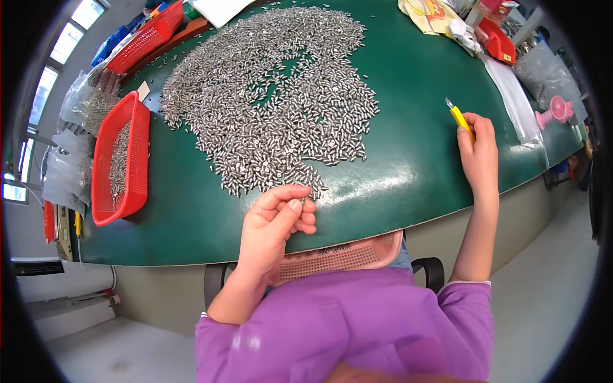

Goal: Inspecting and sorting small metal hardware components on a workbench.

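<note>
A wide heap of several small silver metal pieces [274, 102] is spread across the green table [408, 159]. My left hand [278, 223] hovers at the near edge of the heap, pinching one small metal piece [302, 200] between thumb and fingertips. My right hand [477, 150] rests on the table to the right of the heap, gripping a yellow utility knife [460, 118] whose blade tip points up and away from me. A pink perforated basket [348, 255] sits on my lap under the table edge, between my arms in purple sleeves.
A red basket [121, 159] holding metal pieces stands at the left table edge, with clear plastic bags [86, 102] beyond it. Another red basket [147, 35] lies at the back left. At the back right lie a red container [498, 38], a patterned cloth [431, 14] and a pink object [555, 112].
</note>
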Available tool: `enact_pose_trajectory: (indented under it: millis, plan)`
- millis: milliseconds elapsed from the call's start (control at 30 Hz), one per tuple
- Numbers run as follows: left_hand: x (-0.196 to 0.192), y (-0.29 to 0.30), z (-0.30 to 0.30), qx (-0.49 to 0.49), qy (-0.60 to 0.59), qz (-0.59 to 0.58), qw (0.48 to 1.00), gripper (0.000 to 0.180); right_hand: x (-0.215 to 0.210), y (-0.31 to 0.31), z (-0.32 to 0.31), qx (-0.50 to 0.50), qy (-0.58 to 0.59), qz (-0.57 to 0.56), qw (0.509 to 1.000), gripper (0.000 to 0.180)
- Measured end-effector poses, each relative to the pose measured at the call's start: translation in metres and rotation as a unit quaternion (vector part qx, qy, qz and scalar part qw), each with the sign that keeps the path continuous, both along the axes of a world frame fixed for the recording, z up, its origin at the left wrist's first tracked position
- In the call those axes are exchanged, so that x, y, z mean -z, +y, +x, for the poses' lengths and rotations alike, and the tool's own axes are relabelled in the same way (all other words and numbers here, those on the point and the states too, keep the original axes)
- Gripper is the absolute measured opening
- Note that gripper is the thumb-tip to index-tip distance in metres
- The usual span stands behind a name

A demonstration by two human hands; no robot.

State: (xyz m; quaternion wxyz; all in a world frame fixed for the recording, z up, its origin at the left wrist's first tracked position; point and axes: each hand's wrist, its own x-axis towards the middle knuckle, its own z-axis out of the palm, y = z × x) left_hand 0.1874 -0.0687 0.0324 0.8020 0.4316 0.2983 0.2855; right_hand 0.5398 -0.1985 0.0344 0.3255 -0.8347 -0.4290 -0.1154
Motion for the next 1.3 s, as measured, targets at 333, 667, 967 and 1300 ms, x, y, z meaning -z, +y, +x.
enact_pose_trajectory:
  millis: [333, 667, 967, 1300]
  plan:
    - [0.008, -0.004, -0.004, -0.002, -0.038, 0.007, 0.999, 0.022, -0.033, 0.015, -0.158, -0.443, 0.203, -0.003, 0.873, 0.044]
    - [0.007, -0.010, -0.003, -0.021, -0.071, -0.016, 0.997, 0.021, -0.027, 0.017, -0.167, -0.424, 0.196, -0.014, 0.884, 0.046]
    - [0.008, -0.010, -0.002, -0.024, -0.058, -0.009, 0.998, 0.019, -0.021, 0.018, -0.168, -0.431, 0.210, 0.018, 0.877, 0.046]
    - [0.008, -0.011, 0.000, -0.021, -0.067, 0.006, 0.998, 0.018, -0.023, 0.014, -0.175, -0.412, 0.170, -0.017, 0.895, 0.052]
